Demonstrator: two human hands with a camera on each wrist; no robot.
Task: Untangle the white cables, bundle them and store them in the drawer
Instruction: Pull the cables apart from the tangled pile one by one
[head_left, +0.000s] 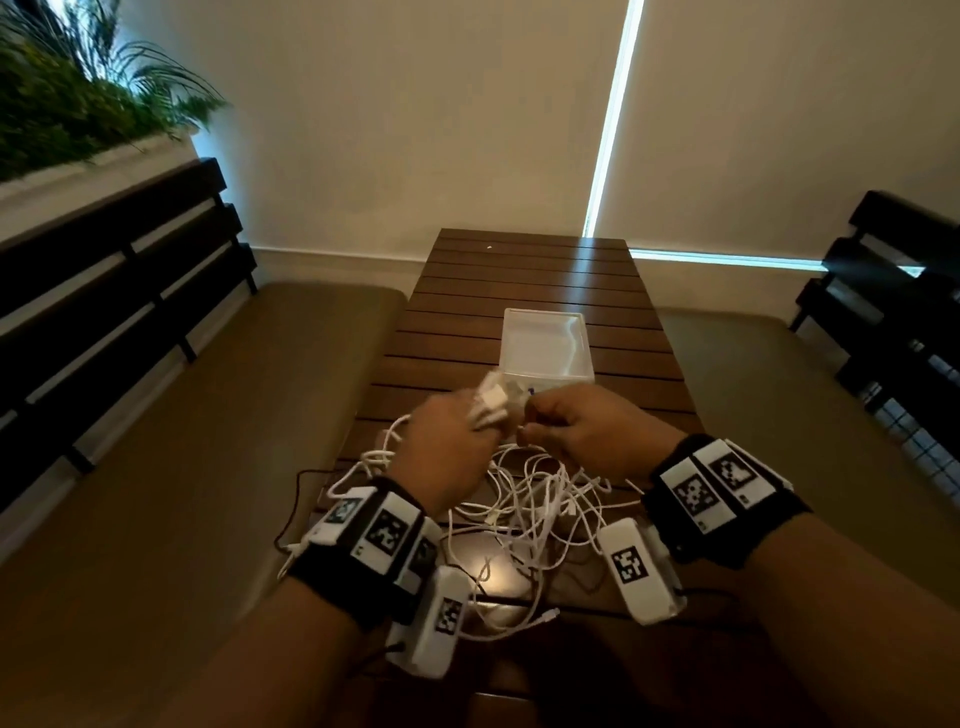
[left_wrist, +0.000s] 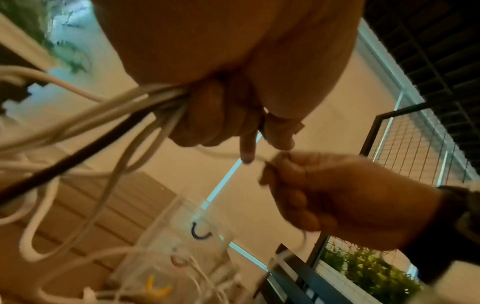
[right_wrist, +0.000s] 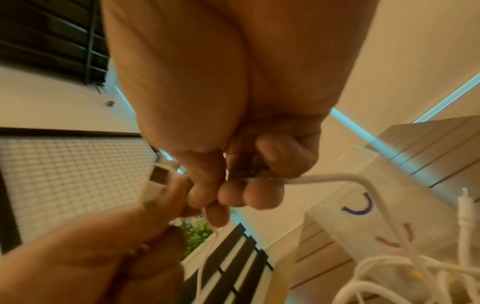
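A tangle of white cables (head_left: 524, 512) lies on the slatted wooden table (head_left: 524, 280) between my wrists. My left hand (head_left: 452, 441) is raised above it and grips a gathered bunch of white cable loops (left_wrist: 145, 102), with a white USB plug end (right_wrist: 158, 176) sticking out past the fingers. My right hand (head_left: 587, 431) sits close beside it, fingers curled, pinching one white cable (right_wrist: 327, 178) that bends down toward the pile. Just beyond both hands stands the small translucent drawer box (head_left: 545, 345), with coloured marks on its front (right_wrist: 357, 205).
Padded benches (head_left: 218, 441) with dark slatted backs (head_left: 104, 291) flank the table on both sides. A planter with greenery (head_left: 67, 104) is at the upper left. A thin black wire (head_left: 296, 499) trails off the table's left edge.
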